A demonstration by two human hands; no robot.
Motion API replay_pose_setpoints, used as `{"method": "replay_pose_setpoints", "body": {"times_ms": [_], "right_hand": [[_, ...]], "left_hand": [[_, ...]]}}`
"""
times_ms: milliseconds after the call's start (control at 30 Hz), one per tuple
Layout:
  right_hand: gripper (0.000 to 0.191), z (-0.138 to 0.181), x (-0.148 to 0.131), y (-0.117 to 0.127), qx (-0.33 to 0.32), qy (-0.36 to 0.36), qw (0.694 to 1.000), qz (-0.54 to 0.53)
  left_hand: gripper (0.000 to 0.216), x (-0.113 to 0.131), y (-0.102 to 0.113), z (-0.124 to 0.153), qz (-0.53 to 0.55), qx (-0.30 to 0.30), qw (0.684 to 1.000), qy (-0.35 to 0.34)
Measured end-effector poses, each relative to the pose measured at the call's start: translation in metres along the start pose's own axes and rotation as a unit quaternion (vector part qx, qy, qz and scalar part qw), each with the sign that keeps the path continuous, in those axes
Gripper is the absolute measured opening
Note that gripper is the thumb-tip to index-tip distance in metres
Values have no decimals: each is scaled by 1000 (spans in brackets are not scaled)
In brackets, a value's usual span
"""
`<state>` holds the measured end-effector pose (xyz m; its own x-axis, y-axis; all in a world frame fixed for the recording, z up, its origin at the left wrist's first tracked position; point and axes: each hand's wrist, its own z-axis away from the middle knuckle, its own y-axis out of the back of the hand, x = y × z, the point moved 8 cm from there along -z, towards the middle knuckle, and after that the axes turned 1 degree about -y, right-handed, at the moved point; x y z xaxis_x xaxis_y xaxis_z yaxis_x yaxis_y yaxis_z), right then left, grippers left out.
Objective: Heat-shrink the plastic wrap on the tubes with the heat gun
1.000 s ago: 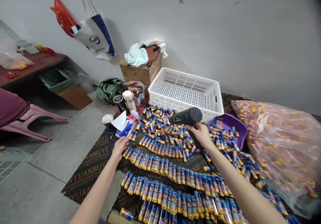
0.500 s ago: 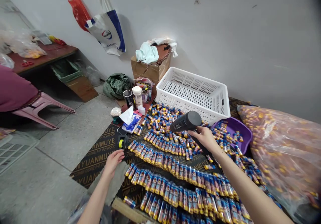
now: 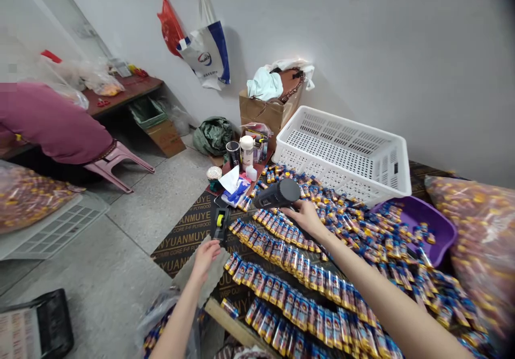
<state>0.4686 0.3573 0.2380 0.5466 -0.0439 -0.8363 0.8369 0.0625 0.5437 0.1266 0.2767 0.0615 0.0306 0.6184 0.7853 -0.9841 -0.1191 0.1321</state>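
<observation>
Several rows of small blue-and-yellow tubes point(image 3: 298, 265) are lying side by side across the worktop point(image 3: 183, 235), starting near its left edge and running rightward, while more are lying loose behind them, toward the far edge. The right hand point(image 3: 303, 217) is grasping a black blower point(image 3: 276, 193), holding it above the tubes with its narrow end pointing left. The left hand point(image 3: 207, 257) is hanging at the left edge with fingers loosely bent, gripping nothing visible, just beside a black tape dispenser point(image 3: 220, 224). A tissue pack point(image 3: 239, 190) is lying farther back along that side. At the far edge a white crate point(image 3: 341, 179) is standing; to its right, a purple basin point(image 3: 444, 235) is holding some tubes, near a bulging clear bag point(image 3: 478, 230). Beyond the left edge, a person point(image 3: 60, 123) is sitting on a pink stool point(image 3: 120, 158).
</observation>
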Motion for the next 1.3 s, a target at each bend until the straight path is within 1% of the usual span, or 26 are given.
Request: {"method": "replay_pose_setpoints", "body": {"times_ms": [67, 133, 167, 200, 233, 300, 333, 400, 433, 500, 567, 633, 700, 800, 867, 933, 1000, 1067, 1167, 1233, 1300], "right_hand": [[30, -3, -1, -7, -7, 4, 1000, 0], [30, 1, -1, -5, -11, 3, 1000, 4], [30, 6, -1, 0, -10, -2, 1000, 13], [30, 13, 1, 6, -8, -12, 999, 28], [29, 21, 3, 15, -7, -24, 999, 47], [29, 40, 11, 34, -6, -57, 995, 87], [29, 52, 16, 45, -7, -73, 992, 100], [31, 75, 27, 67, -4, -106, 988, 114], [31, 87, 34, 78, 2, -121, 985, 120], [32, 109, 47, 98, 18, -152, 979, 132], [32, 125, 58, 110, 32, -177, 973, 141], [33, 131, 65, 113, 36, -193, 971, 139], [33, 127, 68, 107, 37, -195, 973, 120], [33, 107, 66, 88, 37, -178, 981, 75], [32, 89, 61, 73, 32, -160, 985, 52], [31, 72, 53, 57, 21, -141, 989, 35], [30, 58, 44, 43, 9, -123, 992, 22], [30, 48, 37, 32, 4, -107, 994, 14], [30, 39, 31, 21, 7, -90, 996, 8], [31, 32, 30, 15, 13, -80, 997, -1], [31, 25, 28, 10, 16, -65, 998, -16]], "left_hand": [[32, 10, -5, -11, -52, -4, 998, -36], [24, 35, -24, -27, -148, -14, 984, -95], [23, 51, -39, -35, -204, -22, 969, -134], [23, 67, -58, -44, -276, -34, 945, -174], [25, 82, -79, -51, -353, -47, 910, -211], [28, 103, -117, -67, -388, -55, 889, -237], [29, 109, -133, -74, -404, -53, 881, -242], [31, 114, -159, -83, -425, -39, 872, -238], [34, 113, -169, -87, -438, -28, 867, -234], [40, 108, -183, -91, -464, -8, 857, -224], [43, 99, -193, -95, -488, -4, 847, -212], [42, 91, -201, -101, -510, -19, 837, -195], [40, 84, -206, -108, -527, -44, 830, -180], [33, 79, -208, -118, -540, -86, 820, -167], [29, 79, -204, -123, -545, -109, 816, -162], [29, 81, -198, -127, -547, -117, 814, -159], [30, 86, -195, -129, -544, -119, 815, -160], [25, 95, -196, -129, -535, -122, 819, -168], [20, 114, -195, -125, -513, -126, 829, -184], [21, 130, -187, -121, -489, -123, 840, -200], [25, 145, -170, -115, -464, -111, 851, -219]]}}
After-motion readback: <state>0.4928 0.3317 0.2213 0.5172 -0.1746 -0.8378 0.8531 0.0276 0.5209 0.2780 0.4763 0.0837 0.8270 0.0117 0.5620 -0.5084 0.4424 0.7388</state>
